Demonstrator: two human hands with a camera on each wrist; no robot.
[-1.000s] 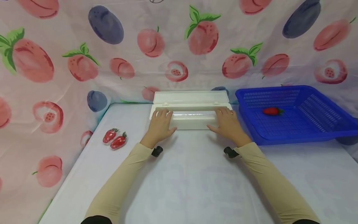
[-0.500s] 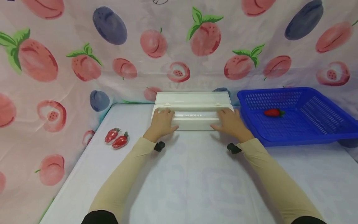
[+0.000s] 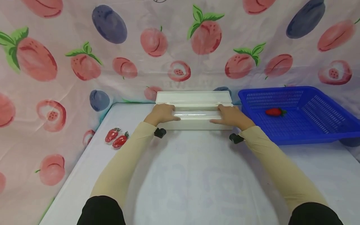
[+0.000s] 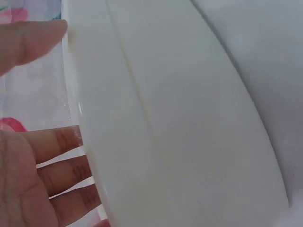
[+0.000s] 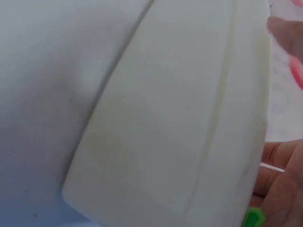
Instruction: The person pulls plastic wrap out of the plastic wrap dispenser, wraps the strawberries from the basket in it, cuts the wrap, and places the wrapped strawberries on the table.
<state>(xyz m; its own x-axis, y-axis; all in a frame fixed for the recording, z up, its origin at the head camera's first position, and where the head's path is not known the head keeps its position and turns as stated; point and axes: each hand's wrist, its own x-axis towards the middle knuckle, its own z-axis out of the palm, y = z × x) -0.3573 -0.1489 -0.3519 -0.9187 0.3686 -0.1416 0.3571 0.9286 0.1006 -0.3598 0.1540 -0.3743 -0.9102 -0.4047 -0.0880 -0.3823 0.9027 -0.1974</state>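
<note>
A white plastic-wrap box (image 3: 202, 125) stands at the table's back edge with its lid (image 3: 194, 97) raised. A roll of clear wrap (image 3: 196, 113) lies inside. My left hand (image 3: 162, 113) is over the left end of the roll, its thumb along the front rim. Over the right end, my right hand (image 3: 232, 116) mirrors it. In the left wrist view the fingers (image 4: 64, 175) reach behind the box's rim, tips hidden, thumb apart from them. In the right wrist view, fingers (image 5: 277, 182) likewise pass behind the rim; I cannot tell how firmly either hand grips.
A blue plastic basket (image 3: 281, 137) stands right of the box, close to my right forearm, with one strawberry (image 3: 275, 112) in it. Two film-wrapped strawberries (image 3: 116, 137) lie on the white table (image 3: 197, 175) at left. A fruit-printed cloth (image 3: 180, 37) hangs behind.
Both hands have dipped from lying over the top of the box down into it at the roll's ends. The box, basket and strawberries stay in place.
</note>
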